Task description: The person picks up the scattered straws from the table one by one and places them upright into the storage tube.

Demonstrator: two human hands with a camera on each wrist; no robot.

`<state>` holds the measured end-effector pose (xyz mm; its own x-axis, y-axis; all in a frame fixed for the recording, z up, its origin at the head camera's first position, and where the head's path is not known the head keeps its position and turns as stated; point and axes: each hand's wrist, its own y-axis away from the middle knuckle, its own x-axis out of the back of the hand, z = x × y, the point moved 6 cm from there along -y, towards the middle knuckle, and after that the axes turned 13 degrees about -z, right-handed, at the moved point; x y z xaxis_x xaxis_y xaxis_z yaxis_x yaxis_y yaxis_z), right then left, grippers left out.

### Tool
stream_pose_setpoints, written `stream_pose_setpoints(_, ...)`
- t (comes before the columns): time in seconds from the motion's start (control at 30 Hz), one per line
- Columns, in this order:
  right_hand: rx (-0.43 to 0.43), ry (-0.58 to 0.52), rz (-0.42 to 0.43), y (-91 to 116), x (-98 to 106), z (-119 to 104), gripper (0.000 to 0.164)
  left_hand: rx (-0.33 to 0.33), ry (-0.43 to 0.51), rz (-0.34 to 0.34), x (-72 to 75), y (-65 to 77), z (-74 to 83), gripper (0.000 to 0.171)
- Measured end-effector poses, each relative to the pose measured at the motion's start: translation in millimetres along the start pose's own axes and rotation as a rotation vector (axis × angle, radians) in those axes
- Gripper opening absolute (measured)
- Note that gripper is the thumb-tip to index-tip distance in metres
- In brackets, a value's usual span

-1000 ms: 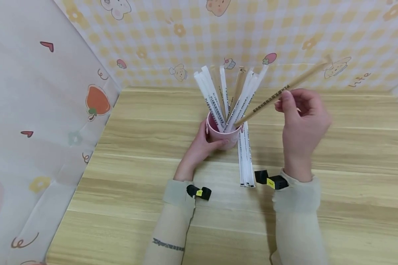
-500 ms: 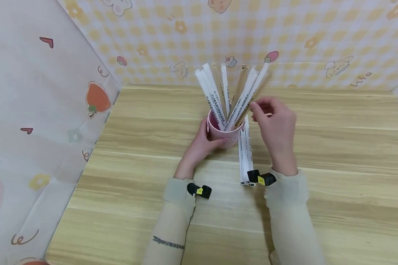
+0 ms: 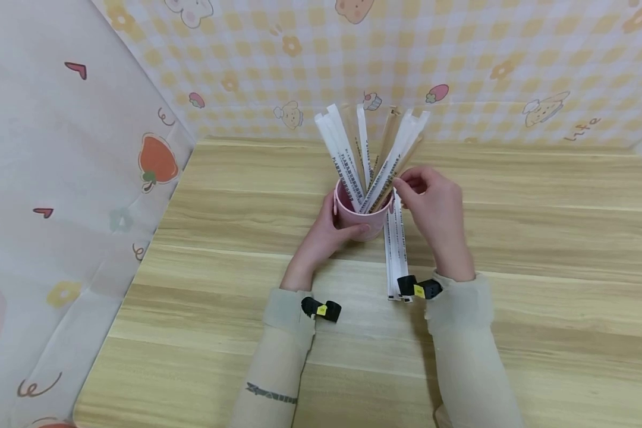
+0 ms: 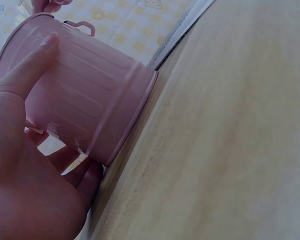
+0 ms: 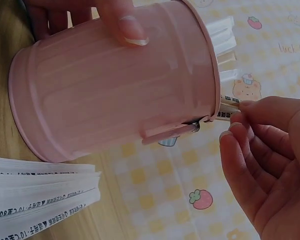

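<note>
My left hand (image 3: 329, 229) holds a small pink ribbed bucket (image 4: 75, 75) on the table, thumb along its near side and fingers round the far left. Several straws in white paper sleeves (image 3: 336, 148) and a few in brown sleeves stand fanned out in the bucket. At the bucket's right rim, my right hand (image 3: 433, 199) pinches a brown-sleeved straw (image 3: 409, 156) between thumb and fingertips. In the right wrist view the thumb presses on this straw just above the rim, and the other fingers curl loosely below.
A bundle of white-sleeved straws (image 3: 396, 255) lies on the wooden table (image 3: 208, 285), just right of the bucket and partly behind it. A yellow checked wall (image 3: 257, 65) rises behind the table, and a white patterned wall (image 3: 43, 154) stands at the left.
My right hand has come left and down to the bucket's rim, bringing the brown-sleeved straw from a wide slant to stand among the others, lower in the bucket. My left hand stays put.
</note>
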<state>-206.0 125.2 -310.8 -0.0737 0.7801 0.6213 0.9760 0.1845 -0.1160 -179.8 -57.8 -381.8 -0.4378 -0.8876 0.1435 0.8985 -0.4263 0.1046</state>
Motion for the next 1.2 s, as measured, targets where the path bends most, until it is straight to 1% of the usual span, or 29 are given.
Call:
stream_pose_setpoints(0.2, -0.011, 0.001, -0.034, -1, -2, 2, 0.022, 0.004, 0.006, 0.000, -0.2, -0.4, -0.5, 0.090)
stream_pose_setpoints(0.37, 0.006, 0.026, -0.124, -1, -3, 5, 0.020, -0.004, 0.009, -0.002, -0.2, 0.1, 0.4, 0.090)
stream_pose_setpoints(0.47, -0.002, 0.035, -0.167, -1, -4, 9, 0.021, -0.008, 0.006, -0.002, -0.4, 0.1, 1.4, 0.090)
stream_pose_setpoints(0.67, -0.044, 0.050, -0.198, -2, -4, 18, 0.022, -0.016, 0.013, -0.006, -0.8, -0.1, 1.5, 0.090)
stream_pose_setpoints(0.8, -0.075, 0.041, -0.233, -4, -8, 24, 0.026, -0.016, 0.015, -0.005, -0.5, -0.1, 1.7, 0.091)
stream_pose_setpoints(0.9, -0.119, 0.054, -0.288, -5, -14, 29, 0.029, -0.016, 0.016, -0.006, -0.4, -0.3, 1.9, 0.091)
stream_pose_setpoints(1.07, -0.184, 0.123, -0.426, -6, -27, 37, 0.033, -0.004, 0.005, -0.002, -0.3, 0.0, 1.2, 0.091)
stream_pose_setpoints(1.13, -0.199, 0.142, -0.453, -5, -30, 39, 0.033, 0.002, 0.002, -0.001, -0.3, 0.4, 0.9, 0.091)
stream_pose_setpoints(1.2, -0.214, 0.142, -0.460, -5, -31, 40, 0.034, 0.006, -0.002, 0.000, -0.4, 0.5, 0.8, 0.091)
